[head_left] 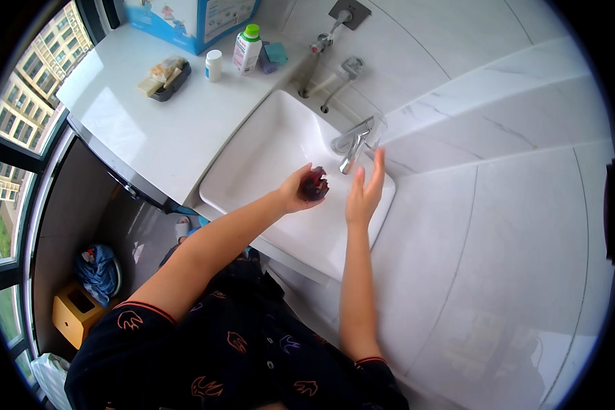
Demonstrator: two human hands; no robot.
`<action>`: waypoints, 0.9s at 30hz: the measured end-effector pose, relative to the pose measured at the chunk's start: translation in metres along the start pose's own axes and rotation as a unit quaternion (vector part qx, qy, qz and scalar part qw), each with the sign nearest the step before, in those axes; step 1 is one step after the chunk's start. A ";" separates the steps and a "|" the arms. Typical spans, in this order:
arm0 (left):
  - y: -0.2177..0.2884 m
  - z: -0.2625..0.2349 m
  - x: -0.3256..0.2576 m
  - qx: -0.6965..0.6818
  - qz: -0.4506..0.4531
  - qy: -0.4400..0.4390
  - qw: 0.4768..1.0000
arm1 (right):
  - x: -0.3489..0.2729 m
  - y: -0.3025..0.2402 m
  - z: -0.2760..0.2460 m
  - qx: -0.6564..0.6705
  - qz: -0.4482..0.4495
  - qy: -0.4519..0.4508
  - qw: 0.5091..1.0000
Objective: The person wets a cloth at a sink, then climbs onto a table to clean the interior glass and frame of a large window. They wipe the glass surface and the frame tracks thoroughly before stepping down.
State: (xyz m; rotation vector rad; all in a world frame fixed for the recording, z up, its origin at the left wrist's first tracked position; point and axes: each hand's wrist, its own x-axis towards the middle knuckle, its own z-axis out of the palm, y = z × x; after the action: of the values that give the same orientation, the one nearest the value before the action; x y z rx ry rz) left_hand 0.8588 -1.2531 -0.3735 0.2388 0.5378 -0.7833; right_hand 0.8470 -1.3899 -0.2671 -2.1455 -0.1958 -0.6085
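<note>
Over the white sink [232,179], my left hand [293,192] is closed around a small dark red, glossy thing with a jagged edge [313,185]. Its exact kind is unclear. My right hand [364,197] is raised beside the chrome faucet [355,144], with fingers stretched out and nothing seen in them. Its fingertips are close to the faucet's handle; whether they touch it I cannot tell. The spout points down into the sink, between my two hands.
Left of the sink, a white counter [116,102] bears a soap dish [171,83], a small white bottle [214,65], a green-capped bottle [247,51] and a blue box [167,24]. Marble-look wall tiles [458,178] rise on the right. A wall tap [321,42] is behind.
</note>
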 end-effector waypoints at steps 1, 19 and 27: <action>0.003 -0.001 -0.009 0.027 0.005 0.007 1.000 | -0.017 0.010 0.003 0.048 0.067 0.007 0.997; 0.006 0.005 -0.052 0.287 -0.194 -0.066 0.936 | -0.056 0.051 0.025 0.432 0.310 -0.272 0.802; -0.014 0.006 -0.052 0.209 -0.259 -0.126 0.934 | -0.037 0.034 0.012 0.486 0.325 -0.360 0.727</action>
State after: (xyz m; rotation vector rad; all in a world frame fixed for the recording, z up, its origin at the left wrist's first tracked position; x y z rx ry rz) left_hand 0.8204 -1.2342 -0.3403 0.3897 0.1774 -1.4251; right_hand 0.8304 -1.3981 -0.3153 -1.1386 -0.1129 0.6736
